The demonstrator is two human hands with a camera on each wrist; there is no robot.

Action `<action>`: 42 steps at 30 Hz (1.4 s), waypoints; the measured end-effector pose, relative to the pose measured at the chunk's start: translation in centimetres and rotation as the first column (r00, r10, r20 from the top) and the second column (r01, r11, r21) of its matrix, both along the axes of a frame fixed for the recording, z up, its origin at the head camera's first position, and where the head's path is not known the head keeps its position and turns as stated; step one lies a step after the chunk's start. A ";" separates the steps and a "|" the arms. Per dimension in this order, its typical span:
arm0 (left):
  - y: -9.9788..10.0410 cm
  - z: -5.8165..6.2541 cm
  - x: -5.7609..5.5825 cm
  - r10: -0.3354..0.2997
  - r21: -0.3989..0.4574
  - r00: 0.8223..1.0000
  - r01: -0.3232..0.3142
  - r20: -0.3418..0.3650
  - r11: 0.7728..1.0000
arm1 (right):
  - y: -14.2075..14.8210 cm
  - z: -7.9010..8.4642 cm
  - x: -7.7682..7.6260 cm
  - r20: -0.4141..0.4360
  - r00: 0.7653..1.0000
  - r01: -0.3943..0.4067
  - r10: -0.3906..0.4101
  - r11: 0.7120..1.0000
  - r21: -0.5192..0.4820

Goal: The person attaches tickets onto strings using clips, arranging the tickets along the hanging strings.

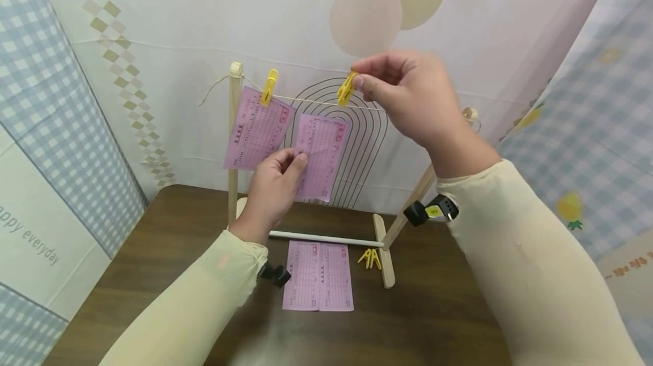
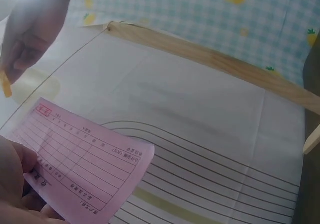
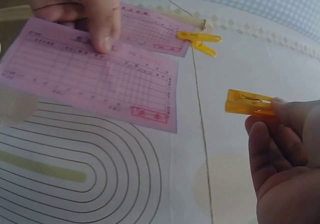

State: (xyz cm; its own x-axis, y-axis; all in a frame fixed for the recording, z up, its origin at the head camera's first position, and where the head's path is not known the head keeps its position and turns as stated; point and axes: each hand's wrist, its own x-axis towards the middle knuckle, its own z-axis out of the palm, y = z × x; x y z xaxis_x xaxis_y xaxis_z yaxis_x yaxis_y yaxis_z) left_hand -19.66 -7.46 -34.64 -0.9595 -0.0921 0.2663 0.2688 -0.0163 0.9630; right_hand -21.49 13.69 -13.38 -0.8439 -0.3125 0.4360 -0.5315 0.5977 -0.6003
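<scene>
Between thumb and fingers, my left hand [image 1: 272, 187] pinches a pink receipt slip [image 1: 322, 159] by its left edge, its top just under the string [image 1: 311, 101]. My right hand [image 1: 415, 94] holds a yellow clothespin [image 1: 346, 89] by its handle end, close to the string and above the slip. In the right wrist view that clothespin [image 3: 249, 102] stands apart from the paper. Another pink slip [image 1: 257, 128] hangs at the left of the string, held by a second yellow clothespin [image 1: 269, 87].
Wooden posts [image 1: 233, 139] carry the string, joined low down by a white rod [image 1: 326, 237]. Two more pink slips [image 1: 318, 281] lie side by side on the brown table [image 1: 418, 309]. Yellow clothespins [image 1: 370, 258] lie beside the right foot [image 1: 385, 269] of the stand.
</scene>
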 end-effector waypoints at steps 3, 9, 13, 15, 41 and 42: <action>0.2 0.1 -0.1 0.001 0.008 1.000 -0.001 -0.003 1.000 | -0.7 0.8 -0.3 0.040 0.999 0.034 -0.036 0.999 0.039; 0.7 0.2 -0.3 -0.001 0.029 1.000 0.001 0.002 1.000 | -1.8 1.5 -1.1 0.123 0.992 0.030 -0.031 0.999 0.016; 1.0 0.3 -0.5 0.003 0.038 1.000 -0.004 0.011 0.999 | -2.3 1.4 -1.7 0.172 0.985 0.010 -0.008 1.000 -0.016; 1.2 0.4 -0.5 -0.001 0.047 1.000 0.000 0.014 0.999 | -2.4 1.4 -1.9 0.199 0.980 0.004 0.003 1.000 -0.031; 1.4 0.3 -0.9 0.002 0.033 1.000 -0.003 0.021 0.999 | -2.7 -0.5 -3.0 0.227 0.974 -0.003 -0.017 0.996 0.090; 1.4 0.3 -0.9 0.002 0.035 1.000 -0.002 0.020 0.999 | -2.8 -0.6 -3.0 0.225 0.974 -0.005 -0.016 0.996 0.093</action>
State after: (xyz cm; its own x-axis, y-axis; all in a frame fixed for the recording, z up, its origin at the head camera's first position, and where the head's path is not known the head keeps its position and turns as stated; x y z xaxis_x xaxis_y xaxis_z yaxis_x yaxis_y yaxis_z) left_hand -20.59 -6.11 -34.35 -0.9645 -0.1030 0.2432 0.2492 -0.0499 0.9672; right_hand -24.46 10.93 -13.97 -0.9190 -0.3373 0.2043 -0.3854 0.6586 -0.6463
